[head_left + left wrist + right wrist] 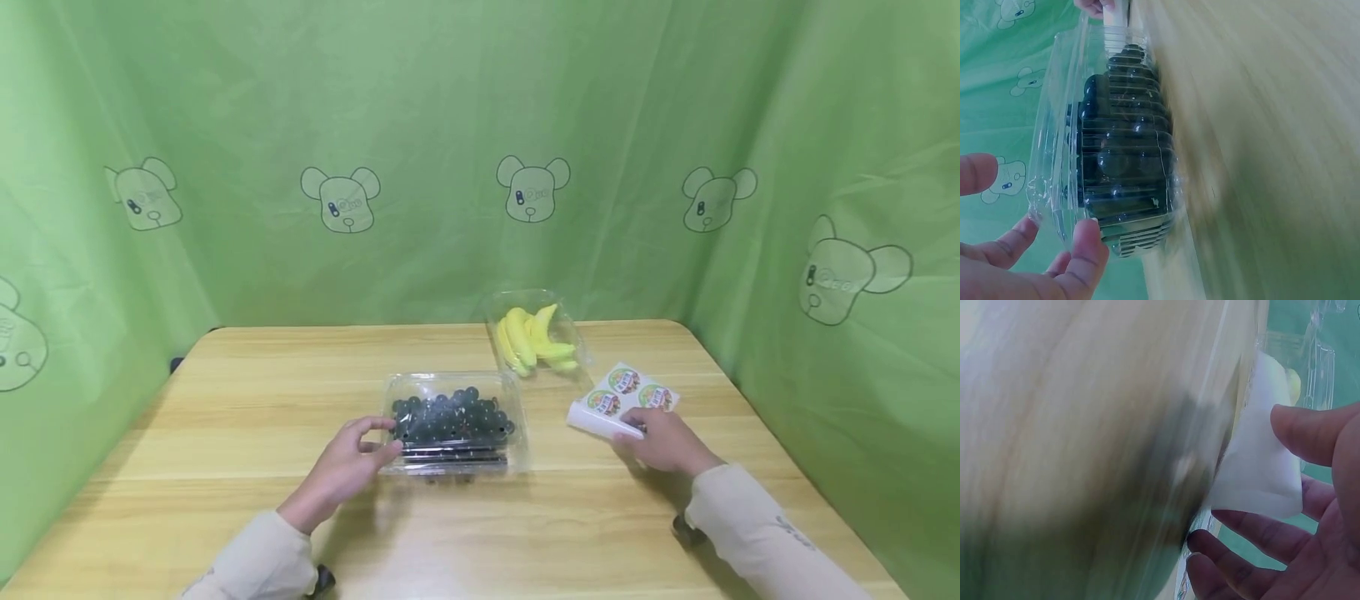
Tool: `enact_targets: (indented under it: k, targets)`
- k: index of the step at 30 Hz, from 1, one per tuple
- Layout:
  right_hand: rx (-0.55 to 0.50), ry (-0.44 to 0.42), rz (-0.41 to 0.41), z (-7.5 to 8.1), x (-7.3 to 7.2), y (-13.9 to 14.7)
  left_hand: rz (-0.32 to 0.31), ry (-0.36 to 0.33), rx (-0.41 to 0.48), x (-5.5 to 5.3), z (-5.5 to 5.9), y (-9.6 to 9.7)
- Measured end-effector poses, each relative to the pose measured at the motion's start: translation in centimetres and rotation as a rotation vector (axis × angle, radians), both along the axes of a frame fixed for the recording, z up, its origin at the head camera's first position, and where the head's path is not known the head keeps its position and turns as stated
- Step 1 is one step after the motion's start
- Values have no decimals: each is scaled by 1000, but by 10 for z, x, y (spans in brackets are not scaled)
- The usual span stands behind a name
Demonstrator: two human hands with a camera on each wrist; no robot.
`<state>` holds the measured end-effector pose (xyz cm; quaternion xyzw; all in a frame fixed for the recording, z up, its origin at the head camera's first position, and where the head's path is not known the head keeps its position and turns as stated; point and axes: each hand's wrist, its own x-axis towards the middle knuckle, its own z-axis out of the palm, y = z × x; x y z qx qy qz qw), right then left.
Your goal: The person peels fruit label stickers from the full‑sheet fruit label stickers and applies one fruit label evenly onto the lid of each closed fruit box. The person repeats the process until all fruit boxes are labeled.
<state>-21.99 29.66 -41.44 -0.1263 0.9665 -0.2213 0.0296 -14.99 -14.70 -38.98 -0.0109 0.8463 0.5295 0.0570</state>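
A clear plastic clamshell box [457, 383] of dark grapes [450, 419] sits on the table, its lid down over the fruit. My left hand [348, 467] is at the box's left end, thumb and fingers loosely spread. In the left wrist view, fingertips [1088, 240] touch or nearly touch its near corner. To the right lies a white sheet of round fruit stickers [622, 381], its near edge curled into a roll. My right hand [667, 442] holds that curled edge between thumb and fingers. The right wrist view shows the sheet's white back [1257, 456].
Behind the grapes and to the right, a clear box [491, 304] containing yellow bananas [532, 337] stands near the far edge. The wooden table [247, 400] is enclosed by green curtains [435, 100] at the back and both sides.
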Motion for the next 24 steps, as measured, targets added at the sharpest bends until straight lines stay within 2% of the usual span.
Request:
enact_targets:
  k: [3, 7, 10, 14, 19, 22, 24]
  targets:
    - [-1, -4, -7, 0, 0, 0, -3, 34, -63, -1, 0, 1]
    - [-18, -22, -24, -1, 2, -1, -15, 127, -178, -4, 3, 4]
    - [-27, -23, -28, -1, 3, -2, -16, 193, -203, -7, 5, 10]
    - [-17, 0, -22, -1, 3, -2, -26, 261, -181, -9, 7, 17]
    - [-25, -6, -21, -2, 4, -3, -8, 361, -137, -10, 9, 26]
    - [-17, -1, -24, -3, 5, -3, -23, 335, -59, -11, 12, 33]
    - [-13, 4, -27, -4, 5, -3, -58, 278, 7, -11, 13, 36]
